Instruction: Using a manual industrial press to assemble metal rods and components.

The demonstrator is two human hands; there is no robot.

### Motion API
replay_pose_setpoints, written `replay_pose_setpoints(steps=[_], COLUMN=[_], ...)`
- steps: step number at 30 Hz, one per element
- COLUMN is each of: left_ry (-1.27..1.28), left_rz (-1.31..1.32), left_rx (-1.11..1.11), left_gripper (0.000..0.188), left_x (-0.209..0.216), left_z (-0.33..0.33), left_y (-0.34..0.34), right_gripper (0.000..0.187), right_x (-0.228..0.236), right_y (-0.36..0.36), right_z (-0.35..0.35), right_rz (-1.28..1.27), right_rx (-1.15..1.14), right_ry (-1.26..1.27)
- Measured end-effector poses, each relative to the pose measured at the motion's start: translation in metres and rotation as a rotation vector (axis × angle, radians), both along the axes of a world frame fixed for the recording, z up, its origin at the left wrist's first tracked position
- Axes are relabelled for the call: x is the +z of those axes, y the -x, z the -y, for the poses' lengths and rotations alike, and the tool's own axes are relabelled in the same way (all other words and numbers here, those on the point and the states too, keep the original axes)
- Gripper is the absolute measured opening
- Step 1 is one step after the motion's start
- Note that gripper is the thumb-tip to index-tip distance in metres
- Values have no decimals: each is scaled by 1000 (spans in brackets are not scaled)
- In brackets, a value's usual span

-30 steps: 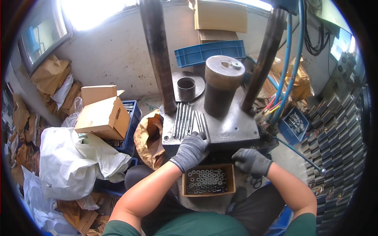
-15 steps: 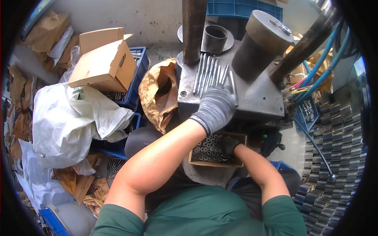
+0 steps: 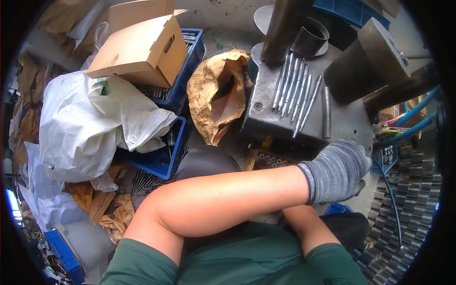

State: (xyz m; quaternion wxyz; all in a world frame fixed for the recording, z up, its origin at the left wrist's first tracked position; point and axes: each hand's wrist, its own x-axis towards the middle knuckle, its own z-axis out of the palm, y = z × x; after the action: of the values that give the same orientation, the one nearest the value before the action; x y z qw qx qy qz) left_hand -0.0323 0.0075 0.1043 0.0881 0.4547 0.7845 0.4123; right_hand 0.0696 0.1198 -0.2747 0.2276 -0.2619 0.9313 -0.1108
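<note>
My left hand (image 3: 337,171), in a grey knit glove, is past the right front corner of a steel block (image 3: 270,102). Its fingers curl away from view, and whatever they hold is hidden. My right forearm (image 3: 308,230) runs up behind the left forearm, which hides the right hand. On the block lie several slim shiny metal rods (image 3: 297,88) side by side, with a thicker dark rod (image 3: 327,111) just right of them. Below the block, small ring-ended metal parts (image 3: 270,160) sit in a box mostly covered by my left arm.
An opened brown paper bag (image 3: 228,102) stands left of the block. Further left are a cardboard box (image 3: 137,47) on a blue crate (image 3: 192,59) and a white plastic sack (image 3: 80,126). Steel columns (image 3: 285,31) rise from the block. Dark metal pieces (image 3: 403,209) are stacked at right.
My left hand has left the rods on the block and moved right and nearer me. My right hand, seen in the box of parts before, is now hidden. The view has turned left.
</note>
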Motion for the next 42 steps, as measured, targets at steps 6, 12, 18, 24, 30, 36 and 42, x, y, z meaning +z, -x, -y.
replay_pose_setpoints(steps=[6, 12, 18, 24, 30, 36, 42], left_ry=[23, -2, 65, 33, -64, -179, -40], left_rz=[72, -21, -49, 73, 150, 166, 196], left_rx=[-30, -20, -9, -52, 73, 145, 61], left_gripper=[35, 27, 20, 34, 35, 39, 39], left_x=[-3, -13, -15, -12, 1, -10, -7], left_z=[5, 5, -1, 14, 45, 47, 43], left_y=[-8, -27, -46, -32, 6, 8, 2], right_gripper=[56, 57, 58, 59, 59, 58, 58], right_x=[-5, -6, -4, -4, 1, 4, 3], right_y=[7, 26, 35, 3, -41, -55, -68], right_z=[21, 42, 42, 28, 7, 7, 10], right_rz=[57, 81, 111, 188, 274, 312, 353], right_rx=[29, 56, 73, 67, 71, 98, 133], right_ry=[-24, -52, -118, -182, -218, -231, -235])
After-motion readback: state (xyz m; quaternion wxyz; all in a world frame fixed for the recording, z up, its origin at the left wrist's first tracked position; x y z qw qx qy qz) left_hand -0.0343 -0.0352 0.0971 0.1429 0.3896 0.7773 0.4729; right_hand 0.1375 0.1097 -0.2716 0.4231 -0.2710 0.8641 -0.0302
